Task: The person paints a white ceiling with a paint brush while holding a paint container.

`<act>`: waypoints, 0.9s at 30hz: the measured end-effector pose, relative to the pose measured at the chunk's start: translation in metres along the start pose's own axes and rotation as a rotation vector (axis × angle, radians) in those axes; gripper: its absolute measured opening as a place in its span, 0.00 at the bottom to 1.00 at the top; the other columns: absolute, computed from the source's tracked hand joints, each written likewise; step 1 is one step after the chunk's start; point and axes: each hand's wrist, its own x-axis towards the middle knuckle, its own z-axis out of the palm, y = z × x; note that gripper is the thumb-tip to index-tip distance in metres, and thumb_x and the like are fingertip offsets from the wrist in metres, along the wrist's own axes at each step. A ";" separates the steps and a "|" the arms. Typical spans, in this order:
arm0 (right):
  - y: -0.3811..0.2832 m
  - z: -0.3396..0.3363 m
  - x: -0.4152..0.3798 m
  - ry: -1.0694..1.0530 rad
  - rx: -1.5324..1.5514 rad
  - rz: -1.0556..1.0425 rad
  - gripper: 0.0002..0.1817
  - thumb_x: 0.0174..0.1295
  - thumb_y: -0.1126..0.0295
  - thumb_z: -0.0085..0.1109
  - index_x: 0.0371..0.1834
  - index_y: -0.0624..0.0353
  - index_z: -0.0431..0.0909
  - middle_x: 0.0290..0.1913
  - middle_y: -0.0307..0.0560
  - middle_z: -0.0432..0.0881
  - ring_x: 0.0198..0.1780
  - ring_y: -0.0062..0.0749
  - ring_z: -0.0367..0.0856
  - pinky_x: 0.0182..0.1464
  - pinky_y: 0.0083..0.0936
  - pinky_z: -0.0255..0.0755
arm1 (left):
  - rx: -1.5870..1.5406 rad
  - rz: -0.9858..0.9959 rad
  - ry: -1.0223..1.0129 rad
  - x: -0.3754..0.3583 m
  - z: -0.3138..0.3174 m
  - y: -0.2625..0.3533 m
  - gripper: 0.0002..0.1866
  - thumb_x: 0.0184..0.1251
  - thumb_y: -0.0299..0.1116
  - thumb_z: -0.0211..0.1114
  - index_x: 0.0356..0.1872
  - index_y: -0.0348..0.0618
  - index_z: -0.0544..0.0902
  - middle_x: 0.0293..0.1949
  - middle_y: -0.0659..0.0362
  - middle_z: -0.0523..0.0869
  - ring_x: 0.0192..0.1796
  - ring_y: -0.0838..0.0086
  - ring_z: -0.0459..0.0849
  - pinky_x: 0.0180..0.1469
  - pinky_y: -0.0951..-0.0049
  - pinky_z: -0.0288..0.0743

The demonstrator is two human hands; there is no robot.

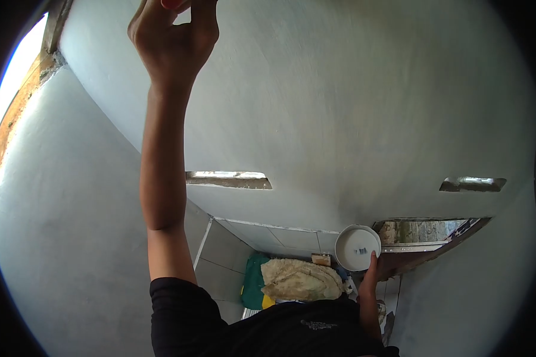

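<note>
**Left hand (174, 38) raised high, right hand (367, 290) low with a shallow round white bowl (350, 247)**

The left arm stretches nearly straight up, fingers bent around a red object (171, 3) mostly cut off by the view's upper edge. The right hand grips the bowl at its rim, thumb over the edge, the inside facing the view.

Right of the raised forearm spreads a broad, bare stretch of smooth pale-grey wall (339, 107). A narrow rough-edged slot (229, 180) shows beside the elbow; a larger framed opening (426, 232) lies just right of the bowl. Below are grey tiles (223, 268) and a rumpled cream fleecy cloth (301, 279).
</note>
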 end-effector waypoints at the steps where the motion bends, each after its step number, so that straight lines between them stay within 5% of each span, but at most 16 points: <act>1: 0.000 -0.004 0.005 -0.028 0.004 0.002 0.40 0.70 0.47 0.56 0.74 0.66 0.59 0.70 0.57 0.67 0.71 0.43 0.66 0.71 0.35 0.58 | -0.024 0.016 0.064 -0.003 0.007 0.000 0.08 0.67 0.17 0.63 0.44 0.38 0.84 0.42 0.52 0.89 0.47 0.67 0.89 0.47 0.69 0.87; 3: 0.020 -0.016 0.024 -0.007 0.015 0.008 0.41 0.70 0.47 0.56 0.75 0.66 0.58 0.71 0.58 0.67 0.71 0.43 0.66 0.71 0.35 0.58 | -0.035 -0.034 -0.014 -0.027 0.014 0.026 0.07 0.61 0.16 0.68 0.41 0.32 0.84 0.39 0.51 0.90 0.44 0.68 0.91 0.45 0.72 0.84; 6: -0.001 -0.019 0.023 0.010 -0.003 -0.001 0.40 0.70 0.48 0.56 0.76 0.66 0.57 0.72 0.57 0.66 0.71 0.43 0.66 0.71 0.35 0.58 | -0.044 0.114 -0.161 -0.076 0.025 0.081 0.12 0.50 0.17 0.75 0.35 0.39 0.82 0.36 0.51 0.90 0.41 0.65 0.92 0.36 0.74 0.85; 11: -0.011 -0.030 0.042 0.026 -0.057 -0.091 0.34 0.69 0.46 0.56 0.71 0.56 0.65 0.66 0.46 0.73 0.67 0.37 0.70 0.66 0.43 0.60 | -0.420 -0.170 -0.402 -0.126 0.021 0.147 0.12 0.51 0.20 0.76 0.36 0.42 0.83 0.37 0.55 0.90 0.40 0.67 0.91 0.36 0.74 0.86; 13: -0.015 -0.033 0.049 -0.018 -0.055 -0.098 0.34 0.69 0.47 0.56 0.70 0.59 0.66 0.65 0.47 0.73 0.66 0.37 0.71 0.65 0.41 0.62 | -0.517 -0.483 -0.553 -0.118 0.015 0.135 0.11 0.53 0.18 0.74 0.36 0.40 0.83 0.36 0.55 0.89 0.40 0.66 0.91 0.38 0.72 0.87; 18: -0.025 -0.030 0.056 -0.066 -0.133 -0.058 0.35 0.71 0.49 0.55 0.71 0.65 0.63 0.68 0.57 0.71 0.68 0.43 0.69 0.70 0.36 0.59 | -0.440 -0.562 -0.003 -0.048 0.001 0.044 0.05 0.65 0.20 0.67 0.41 0.35 0.86 0.39 0.55 0.89 0.41 0.73 0.88 0.38 0.75 0.84; 20: -0.027 -0.026 0.053 -0.062 -0.133 -0.072 0.34 0.71 0.50 0.55 0.70 0.65 0.64 0.66 0.56 0.72 0.67 0.42 0.70 0.70 0.36 0.60 | -0.209 -0.419 0.077 -0.029 -0.010 0.005 0.06 0.68 0.18 0.65 0.43 0.28 0.81 0.43 0.48 0.89 0.46 0.61 0.89 0.50 0.66 0.85; 22: -0.039 -0.014 0.039 -0.070 -0.122 -0.040 0.29 0.72 0.52 0.54 0.67 0.64 0.68 0.63 0.49 0.75 0.64 0.36 0.73 0.66 0.32 0.63 | -0.006 -0.262 0.113 -0.008 -0.009 -0.004 0.08 0.68 0.17 0.63 0.44 0.38 0.84 0.41 0.53 0.88 0.47 0.67 0.88 0.51 0.67 0.86; 24: -0.037 -0.008 0.037 -0.089 -0.088 -0.035 0.30 0.72 0.52 0.54 0.67 0.64 0.68 0.63 0.49 0.75 0.64 0.36 0.73 0.66 0.31 0.63 | 0.082 0.050 0.105 -0.017 0.002 -0.014 0.05 0.72 0.24 0.63 0.45 0.37 0.83 0.42 0.53 0.88 0.48 0.67 0.87 0.51 0.66 0.85; 26: -0.021 -0.012 0.039 -0.099 -0.050 -0.023 0.30 0.72 0.52 0.55 0.67 0.64 0.68 0.63 0.49 0.75 0.64 0.36 0.73 0.66 0.30 0.62 | 0.211 0.032 -0.023 -0.051 0.006 0.015 0.08 0.60 0.16 0.70 0.39 0.33 0.82 0.43 0.47 0.89 0.46 0.61 0.89 0.48 0.66 0.87; 27: -0.009 -0.017 0.047 -0.118 -0.053 -0.026 0.32 0.72 0.50 0.55 0.68 0.64 0.66 0.64 0.51 0.74 0.65 0.38 0.72 0.68 0.32 0.61 | 0.154 0.060 -0.028 -0.072 0.013 0.030 0.10 0.55 0.21 0.74 0.38 0.40 0.85 0.42 0.51 0.89 0.45 0.63 0.89 0.46 0.68 0.86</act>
